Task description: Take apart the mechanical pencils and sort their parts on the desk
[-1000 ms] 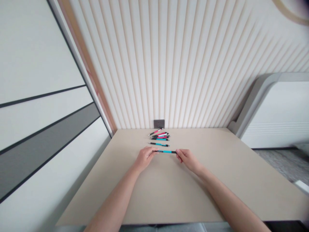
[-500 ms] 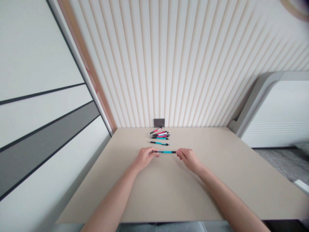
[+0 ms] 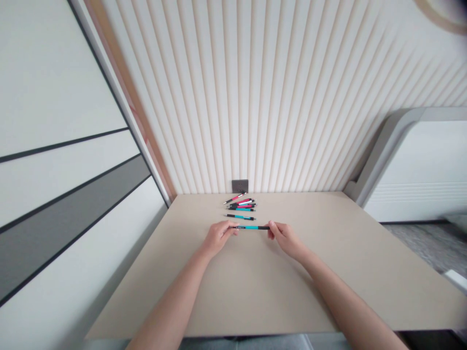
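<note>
A blue and black pen (image 3: 251,227) is stretched level between my two hands, above the table. My left hand (image 3: 219,235) is closed on its left end, fingers pinched together. At its black right end, my right hand (image 3: 284,237) pinches it between thumb and fingers. Just beyond lies another blue and black pen (image 3: 241,217), flat on the table. Behind that is a loose pile of several pens (image 3: 242,204), red, blue and black, partly overlapping. One red and black pen (image 3: 234,198) lies slanted at the back of the pile.
The beige table (image 3: 255,291) reaches back to a ribbed white wall (image 3: 233,97). A dark socket (image 3: 240,186) sits low on the wall behind the pens. White and grey panels (image 3: 65,194) stand at the left, a pale headboard-like piece (image 3: 419,165) at the right.
My right hand has shifted slightly, its thumb now higher on the pen's end. A little more of the black right end shows. The other pens lie as before.
</note>
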`<action>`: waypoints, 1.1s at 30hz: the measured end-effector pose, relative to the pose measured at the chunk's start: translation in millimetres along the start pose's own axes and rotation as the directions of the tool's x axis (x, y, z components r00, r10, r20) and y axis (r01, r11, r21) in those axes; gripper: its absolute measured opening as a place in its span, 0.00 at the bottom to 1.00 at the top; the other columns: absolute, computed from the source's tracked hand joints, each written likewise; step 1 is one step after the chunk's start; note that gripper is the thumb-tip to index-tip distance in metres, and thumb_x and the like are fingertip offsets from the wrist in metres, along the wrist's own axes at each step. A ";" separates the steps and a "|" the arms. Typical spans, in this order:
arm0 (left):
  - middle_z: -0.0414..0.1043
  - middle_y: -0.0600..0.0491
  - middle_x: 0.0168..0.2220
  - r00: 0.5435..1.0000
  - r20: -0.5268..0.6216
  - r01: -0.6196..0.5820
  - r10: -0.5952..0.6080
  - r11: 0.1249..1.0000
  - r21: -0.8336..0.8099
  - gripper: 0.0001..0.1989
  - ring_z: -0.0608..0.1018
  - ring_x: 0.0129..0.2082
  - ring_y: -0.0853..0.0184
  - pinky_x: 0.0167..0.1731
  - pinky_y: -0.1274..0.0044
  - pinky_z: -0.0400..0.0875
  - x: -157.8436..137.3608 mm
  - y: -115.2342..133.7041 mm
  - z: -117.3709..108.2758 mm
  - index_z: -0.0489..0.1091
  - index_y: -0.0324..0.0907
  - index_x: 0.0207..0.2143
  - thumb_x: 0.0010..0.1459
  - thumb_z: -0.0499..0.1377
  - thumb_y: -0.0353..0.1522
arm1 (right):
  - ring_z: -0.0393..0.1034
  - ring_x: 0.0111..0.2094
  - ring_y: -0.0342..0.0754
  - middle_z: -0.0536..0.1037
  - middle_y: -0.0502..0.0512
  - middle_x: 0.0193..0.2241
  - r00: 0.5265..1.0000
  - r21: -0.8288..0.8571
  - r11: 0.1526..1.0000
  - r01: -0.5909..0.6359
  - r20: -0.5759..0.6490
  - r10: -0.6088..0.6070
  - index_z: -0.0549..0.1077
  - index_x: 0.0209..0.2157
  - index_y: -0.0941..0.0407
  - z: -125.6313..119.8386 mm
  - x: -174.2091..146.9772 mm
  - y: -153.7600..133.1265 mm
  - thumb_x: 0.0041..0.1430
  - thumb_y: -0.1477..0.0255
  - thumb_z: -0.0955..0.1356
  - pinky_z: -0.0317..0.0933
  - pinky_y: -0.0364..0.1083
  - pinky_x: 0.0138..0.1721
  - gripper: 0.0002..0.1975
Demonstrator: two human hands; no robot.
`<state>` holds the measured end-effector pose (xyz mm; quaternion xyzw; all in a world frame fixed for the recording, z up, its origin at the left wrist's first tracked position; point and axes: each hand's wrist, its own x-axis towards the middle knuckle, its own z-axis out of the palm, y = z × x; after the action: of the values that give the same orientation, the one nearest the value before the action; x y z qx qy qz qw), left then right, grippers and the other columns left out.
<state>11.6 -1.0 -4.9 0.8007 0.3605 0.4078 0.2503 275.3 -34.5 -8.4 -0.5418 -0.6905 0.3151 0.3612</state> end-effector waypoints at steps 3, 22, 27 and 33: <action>0.80 0.53 0.29 1.000 0.003 -0.004 0.004 1.000 -0.001 0.11 0.81 0.30 0.67 0.38 0.76 0.74 -0.5 2.1 1.1 0.74 0.42 0.41 0.64 0.55 0.36 | 0.62 0.22 0.43 0.70 0.49 0.18 0.998 0.085 0.995 -0.046 0.048 0.042 0.72 0.23 0.57 2.9 1.3 4.5 0.66 0.52 0.55 0.55 0.42 0.26 0.30; 0.79 0.54 0.27 0.993 0.022 0.116 -0.114 0.989 -0.088 0.09 0.81 0.27 0.67 0.33 0.79 0.73 1.1 8.5 4.7 0.73 0.41 0.38 0.62 0.57 0.36 | 0.69 0.38 0.50 0.75 0.56 0.36 0.943 -0.137 0.946 0.293 -0.120 -0.310 0.72 0.39 0.53 0.8 -4.4 -5.7 0.64 0.61 0.63 0.63 0.48 0.40 0.12; 0.80 0.53 0.27 0.997 -0.019 0.071 -0.073 0.995 -0.065 0.09 0.81 0.28 0.67 0.34 0.78 0.73 0.2 7.0 3.5 0.74 0.41 0.40 0.63 0.56 0.35 | 0.70 0.33 0.48 0.76 0.56 0.34 0.978 -0.051 0.985 0.165 -0.124 -0.170 0.71 0.49 0.54 1.2 -3.9 -3.4 0.66 0.58 0.59 0.63 0.45 0.34 0.20; 0.79 0.53 0.27 1.000 -0.011 0.027 -0.028 0.999 -0.043 0.09 0.81 0.28 0.67 0.35 0.77 0.73 -0.4 5.7 2.6 0.74 0.41 0.40 0.63 0.56 0.34 | 0.62 0.22 0.43 0.69 0.49 0.19 0.993 -0.047 0.996 0.080 -0.088 -0.084 0.70 0.22 0.56 -0.4 -2.5 -1.5 0.67 0.57 0.56 0.56 0.42 0.27 0.26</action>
<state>15.7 -5.1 -2.6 0.7876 0.3640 0.4167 0.2711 275.2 -37.2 -7.3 -0.5345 -0.7017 0.2602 0.3928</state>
